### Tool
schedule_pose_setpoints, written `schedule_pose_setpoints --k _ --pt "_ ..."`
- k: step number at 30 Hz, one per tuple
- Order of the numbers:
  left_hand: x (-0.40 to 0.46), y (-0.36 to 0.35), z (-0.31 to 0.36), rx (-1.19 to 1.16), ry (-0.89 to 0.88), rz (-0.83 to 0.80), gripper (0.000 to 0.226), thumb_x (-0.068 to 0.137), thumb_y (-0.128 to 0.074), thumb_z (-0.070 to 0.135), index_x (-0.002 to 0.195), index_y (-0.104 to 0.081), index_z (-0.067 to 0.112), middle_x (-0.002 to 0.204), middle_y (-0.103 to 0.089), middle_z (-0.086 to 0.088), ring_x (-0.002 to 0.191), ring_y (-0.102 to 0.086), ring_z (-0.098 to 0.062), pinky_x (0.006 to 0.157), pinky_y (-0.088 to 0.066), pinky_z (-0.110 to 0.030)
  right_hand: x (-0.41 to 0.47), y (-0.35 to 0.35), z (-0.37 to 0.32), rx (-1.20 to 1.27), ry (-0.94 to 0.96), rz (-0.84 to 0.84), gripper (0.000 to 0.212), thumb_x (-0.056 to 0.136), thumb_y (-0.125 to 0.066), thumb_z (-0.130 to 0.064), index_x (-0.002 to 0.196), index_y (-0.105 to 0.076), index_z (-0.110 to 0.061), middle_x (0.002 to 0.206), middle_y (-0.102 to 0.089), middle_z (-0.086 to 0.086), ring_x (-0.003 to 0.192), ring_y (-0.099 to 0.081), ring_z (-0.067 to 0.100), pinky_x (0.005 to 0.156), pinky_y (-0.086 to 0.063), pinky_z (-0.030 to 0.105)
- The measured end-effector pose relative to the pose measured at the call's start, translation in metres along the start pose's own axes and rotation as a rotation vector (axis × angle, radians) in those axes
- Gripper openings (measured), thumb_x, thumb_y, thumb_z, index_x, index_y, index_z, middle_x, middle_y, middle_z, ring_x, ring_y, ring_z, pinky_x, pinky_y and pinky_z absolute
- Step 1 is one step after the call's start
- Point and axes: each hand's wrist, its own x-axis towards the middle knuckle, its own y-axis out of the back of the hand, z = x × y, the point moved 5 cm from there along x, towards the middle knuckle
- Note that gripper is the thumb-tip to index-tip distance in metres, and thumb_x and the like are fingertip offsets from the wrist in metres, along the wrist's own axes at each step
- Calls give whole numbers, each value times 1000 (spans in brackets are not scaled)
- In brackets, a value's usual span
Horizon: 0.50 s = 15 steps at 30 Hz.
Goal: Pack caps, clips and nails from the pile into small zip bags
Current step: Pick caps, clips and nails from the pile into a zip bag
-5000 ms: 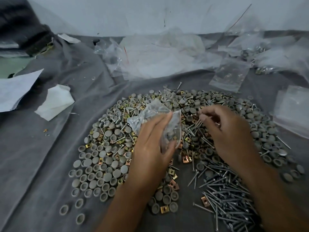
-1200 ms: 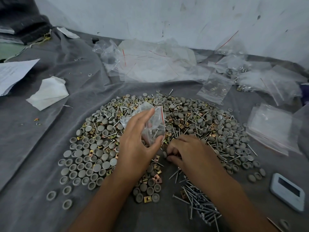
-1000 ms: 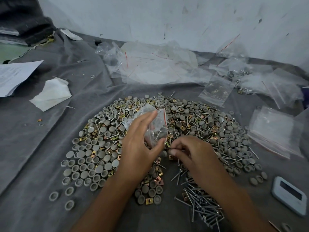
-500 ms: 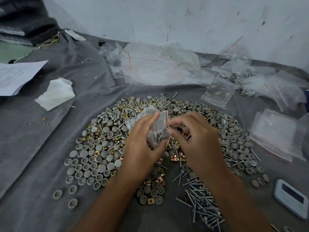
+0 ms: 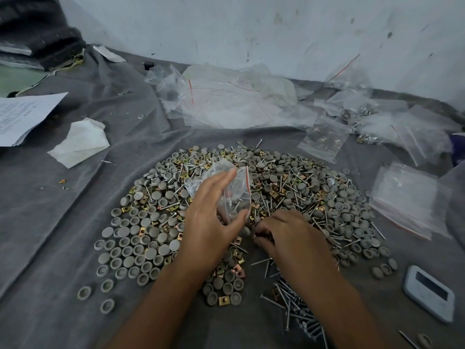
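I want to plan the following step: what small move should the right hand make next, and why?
Probably lift what it pinches up to the bag. The right hand is curled down on the pile, and the left hand holds the bag just above it.

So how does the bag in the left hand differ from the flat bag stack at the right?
The held bag is single, crumpled and raised over the pile in the left hand; the stack is many bags lying flat on the cloth. The held bag seems to contain parts; the stack looks empty. Both are clear with red lines.
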Motion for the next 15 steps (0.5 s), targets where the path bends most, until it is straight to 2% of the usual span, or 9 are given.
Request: schedule_pose_setpoints --k 4,8,12,15 --pt "0 -1 0 -12 -3 -3 74 81 -78 27 146 -43 33 136 -35 39 130 -42 6 96 -55 -38 1 -1 -1 -24 6 4 21 100 -53 -43 115 -65 -36 111 -56 -12 113 -48 12 80 -51 29" --pt "1 -1 1 -26 2 -5 73 81 -77 29 146 -43 32 136 -36 39 131 -41 6 97 -54 -39 -3 -4 -1 -46 34 -36 27 95 -60 -45 120 -62 -37 120 -51 -13 118 -45 11 81 -49 27" --pt "0 0 0 -12 -5 -3 74 81 -77 29 146 -43 32 136 -36 38 130 -42 5 97 -54 -39 -4 0 -2 -65 64 -7 20 93 -63 -42 112 -60 -37 116 -52 -14 112 -46 11 79 -50 28" --pt "0 0 1 -22 -2 -6 74 81 -78 28 146 -43 32 136 -37 36 130 -43 3 96 -55 -40 -4 1 -4 -39 128 -21 10 95 -59 -38 100 -50 -38 105 -53 -16 106 -46 9 73 -47 26"
